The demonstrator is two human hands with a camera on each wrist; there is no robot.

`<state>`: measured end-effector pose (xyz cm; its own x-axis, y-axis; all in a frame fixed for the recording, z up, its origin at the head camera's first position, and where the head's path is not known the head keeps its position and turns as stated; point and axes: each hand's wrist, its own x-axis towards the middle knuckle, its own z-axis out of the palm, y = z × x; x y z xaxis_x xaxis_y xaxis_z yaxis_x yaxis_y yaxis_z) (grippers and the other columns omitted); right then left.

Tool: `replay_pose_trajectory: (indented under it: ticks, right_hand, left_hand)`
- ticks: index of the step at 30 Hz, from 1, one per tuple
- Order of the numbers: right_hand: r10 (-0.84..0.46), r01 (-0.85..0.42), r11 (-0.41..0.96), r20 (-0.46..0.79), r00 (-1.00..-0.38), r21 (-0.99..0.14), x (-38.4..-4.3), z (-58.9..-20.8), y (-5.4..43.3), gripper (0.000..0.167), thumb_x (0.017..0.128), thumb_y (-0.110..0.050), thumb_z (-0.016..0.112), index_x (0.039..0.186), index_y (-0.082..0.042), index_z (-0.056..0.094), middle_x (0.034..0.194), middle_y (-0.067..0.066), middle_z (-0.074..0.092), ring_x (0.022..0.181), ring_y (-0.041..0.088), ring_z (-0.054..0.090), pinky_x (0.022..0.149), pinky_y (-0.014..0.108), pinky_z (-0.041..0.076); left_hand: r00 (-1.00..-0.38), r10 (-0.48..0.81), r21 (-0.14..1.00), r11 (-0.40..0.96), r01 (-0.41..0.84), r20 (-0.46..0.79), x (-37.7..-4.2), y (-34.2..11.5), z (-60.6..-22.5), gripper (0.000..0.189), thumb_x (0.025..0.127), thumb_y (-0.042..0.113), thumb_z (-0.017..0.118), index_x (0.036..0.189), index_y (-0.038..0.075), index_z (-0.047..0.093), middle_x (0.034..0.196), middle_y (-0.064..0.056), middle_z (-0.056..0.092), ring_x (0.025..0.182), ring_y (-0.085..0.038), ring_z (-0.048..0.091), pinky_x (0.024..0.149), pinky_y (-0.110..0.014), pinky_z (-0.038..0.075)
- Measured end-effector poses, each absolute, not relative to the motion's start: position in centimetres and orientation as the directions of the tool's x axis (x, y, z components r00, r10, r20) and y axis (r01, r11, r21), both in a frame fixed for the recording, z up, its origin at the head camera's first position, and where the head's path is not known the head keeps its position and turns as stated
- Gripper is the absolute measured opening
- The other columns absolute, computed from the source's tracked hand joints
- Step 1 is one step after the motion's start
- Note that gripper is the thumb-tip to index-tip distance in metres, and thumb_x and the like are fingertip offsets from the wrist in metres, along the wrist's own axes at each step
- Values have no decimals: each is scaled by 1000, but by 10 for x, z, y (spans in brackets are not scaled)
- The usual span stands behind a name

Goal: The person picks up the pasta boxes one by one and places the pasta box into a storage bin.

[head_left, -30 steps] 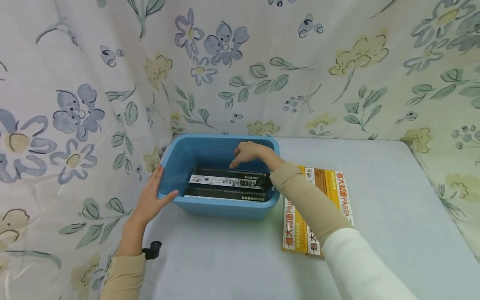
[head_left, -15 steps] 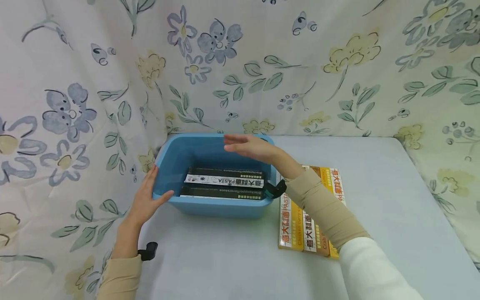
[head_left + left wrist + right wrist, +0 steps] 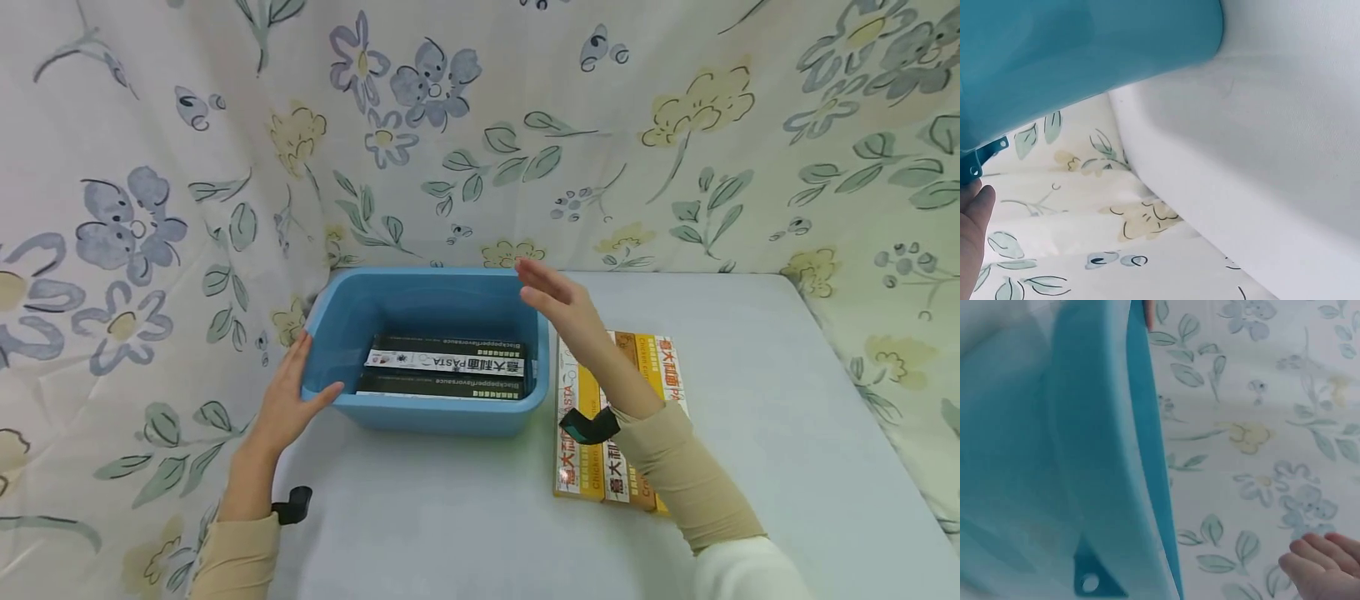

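Note:
My left hand (image 3: 287,408) touches the left front corner of a blue plastic bin (image 3: 438,418), its fingers straight along the outside and its thumb spread at the front rim. In the left wrist view, fingertips (image 3: 982,203) show right under the rim's edge. My right hand (image 3: 566,310) hovers by the bin's right back corner, holding nothing; its fingers look straight in the right wrist view. Inside the bin, dark pasta boxes (image 3: 446,385) with a white lettered band lie side by side.
Yellow, white and brown pasta boxes (image 3: 592,479) lie on the white table (image 3: 442,508) right of the bin, partly hidden by my right forearm. A floral curtain (image 3: 465,183) hangs behind the bin and along the left side.
My right hand has risen out of the bin and moved right to its right rim, fingers straightening. The left hand stays at the bin's corner; the dark boxes have stayed in place.

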<state>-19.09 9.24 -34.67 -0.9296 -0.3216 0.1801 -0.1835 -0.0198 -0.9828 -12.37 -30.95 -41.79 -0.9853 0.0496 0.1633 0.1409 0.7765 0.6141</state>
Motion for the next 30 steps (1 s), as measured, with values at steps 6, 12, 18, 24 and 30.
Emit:
replay_pose_trajectory:
  ticks: [6, 12, 18, 24, 30]
  right_hand:
    - [-169, -249, -12, 248, -954, -968, -162, -353, 111, 55, 96, -12, 52, 148, -3, 38, 150, 9, 43, 137, 24, 40, 109, 38, 36]
    - [-74, -325, 21, 323, -944, -945, -135, -361, 129, 54, 96, -5, 53, 148, -1, 38, 151, 11, 41, 138, 23, 39, 107, 21, 34]
    - [-19, -371, 30, 370, -929, -928, -111, -371, 146, 55, 94, 3, 52, 147, 5, 35, 151, 21, 36, 137, 12, 40, 107, 18, 33]
    - [42, -327, 83, 331, -943, -941, -87, -389, 162, 53, 96, 3, 50, 147, 6, 35, 151, 26, 33, 136, 6, 39, 105, 16, 34]
    - [95, -225, 168, 243, -965, -960, -67, -415, 176, 56, 97, 0, 53, 148, 4, 33, 152, 23, 33, 137, 6, 36, 103, 12, 33]
  left_hand:
    - [-983, 51, 611, 777, 149, 175, -124, -309, -416, 90, 88, 36, 66, 155, 2, 16, 160, -22, 12, 140, -53, 17, 98, -76, 22]
    - [-983, 50, 616, 773, 150, 176, -124, -307, -416, 90, 88, 36, 66, 155, 2, 15, 161, -20, 11, 140, -52, 17, 99, -76, 22]
    - [-984, 45, 624, 768, 145, 173, -123, -308, -418, 91, 88, 34, 67, 155, 3, 14, 161, -20, 10, 140, -52, 16, 99, -76, 21]
    - [-985, 37, 625, 768, 136, 169, -123, -306, -418, 91, 88, 35, 67, 156, 4, 14, 161, -20, 10, 140, -52, 17, 99, -76, 22]
    - [-985, 34, 634, 762, 136, 170, -122, -305, -417, 91, 89, 35, 67, 155, 3, 14, 160, -21, 11, 140, -52, 16, 99, -76, 21]
